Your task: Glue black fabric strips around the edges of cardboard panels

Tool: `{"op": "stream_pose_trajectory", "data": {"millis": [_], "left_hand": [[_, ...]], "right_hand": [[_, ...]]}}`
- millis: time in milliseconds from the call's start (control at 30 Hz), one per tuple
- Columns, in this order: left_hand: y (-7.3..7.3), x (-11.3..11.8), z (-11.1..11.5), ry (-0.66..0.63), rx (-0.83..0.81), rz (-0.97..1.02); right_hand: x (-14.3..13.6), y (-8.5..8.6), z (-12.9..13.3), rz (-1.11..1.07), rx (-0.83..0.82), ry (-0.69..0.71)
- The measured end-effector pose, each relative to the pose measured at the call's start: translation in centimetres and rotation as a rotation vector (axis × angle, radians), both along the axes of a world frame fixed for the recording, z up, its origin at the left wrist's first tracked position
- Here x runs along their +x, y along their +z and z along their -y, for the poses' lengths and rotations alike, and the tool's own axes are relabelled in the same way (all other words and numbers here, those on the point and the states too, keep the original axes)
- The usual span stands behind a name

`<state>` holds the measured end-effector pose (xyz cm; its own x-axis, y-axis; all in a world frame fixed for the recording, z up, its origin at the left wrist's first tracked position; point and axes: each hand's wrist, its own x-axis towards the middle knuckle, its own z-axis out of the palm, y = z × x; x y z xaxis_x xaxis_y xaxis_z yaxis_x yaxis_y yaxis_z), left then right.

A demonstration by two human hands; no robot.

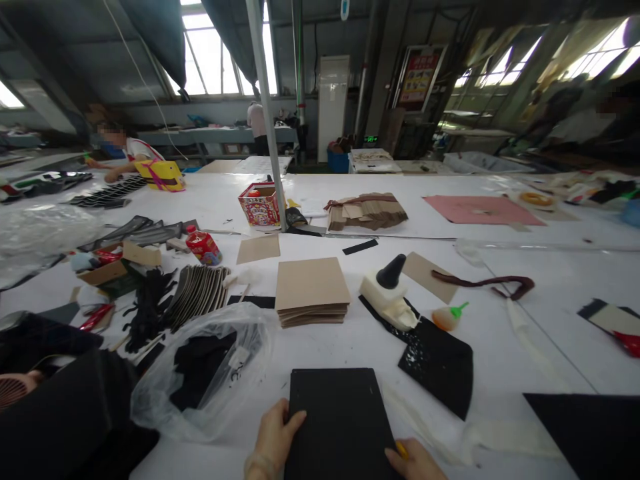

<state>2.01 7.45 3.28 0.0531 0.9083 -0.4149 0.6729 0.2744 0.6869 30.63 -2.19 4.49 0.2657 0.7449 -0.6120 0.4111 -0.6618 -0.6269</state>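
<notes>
A black rectangular board [337, 417] lies flat on the white table [500, 347] right in front of me. My left hand [273, 437] rests on its left edge, thumb on top of the board. My right hand [413, 460] touches its lower right corner and seems to hold something small and yellow between the fingers. Just beyond the board sits a stack of brown cardboard squares [311, 291].
A glue bottle with a black nozzle [390, 293] stands on a black sheet [435, 357]. A clear plastic bag with black pieces [203, 373] lies to the left, near fanned black pieces [197, 290]. A metal pole [267, 113] rises mid-table. A person [125, 150] sits far left.
</notes>
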Motion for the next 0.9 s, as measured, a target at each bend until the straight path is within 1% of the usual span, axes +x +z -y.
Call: {"op": "stream_pose_trajectory", "data": {"millis": [100,233,433,533,600,667,700,733,767,800,867,900], "left_hand": [[-1.3,0.0,-1.0,-0.006,0.015,-0.048],[-2.5,-0.1,-0.9,0.004,0.003,-0.079],[-3.6,-0.6,-1.1,0.023,-0.046,-0.044],[-3.7,-0.9,-1.3,0.022,-0.061,-0.032],[-3.4,-0.9,-1.2,0.027,-0.05,-0.038],[-2.7,-0.6,-0.8,-0.002,0.067,-0.073],[-2.3,-0.3,-0.5,-0.05,0.156,-0.1],[-2.0,0.1,-0.1,-0.128,0.248,-0.128],[-1.7,0.6,0.3,-0.235,0.32,-0.154],[-1.5,1.2,0.7,-0.358,0.347,-0.177],[-1.5,2.5,1.4,-0.564,0.271,-0.229],[-1.7,3.1,1.7,-0.628,0.211,-0.26]], "right_hand": [[-0.1,-1.0,-0.8,0.076,-0.052,0.047],[-0.1,-1.6,-1.6,0.184,-0.091,0.153],[-0.4,-2.4,-1.8,0.265,-0.122,0.177],[-0.6,-2.5,-1.9,0.303,-0.129,0.215],[-0.7,-2.4,-1.9,0.325,-0.131,0.239],[-0.9,-2.2,-2.0,0.351,-0.133,0.258],[-1.0,-2.1,-2.0,0.363,-0.132,0.267],[-1.1,-2.0,-2.0,0.376,-0.129,0.275],[-1.2,-1.9,-2.0,0.389,-0.125,0.282],[-1.3,-1.8,-2.0,0.401,-0.117,0.288],[-1.2,-1.6,-1.8,0.424,-0.085,0.3],[-1.0,-1.4,-1.7,0.432,-0.064,0.303]]}}
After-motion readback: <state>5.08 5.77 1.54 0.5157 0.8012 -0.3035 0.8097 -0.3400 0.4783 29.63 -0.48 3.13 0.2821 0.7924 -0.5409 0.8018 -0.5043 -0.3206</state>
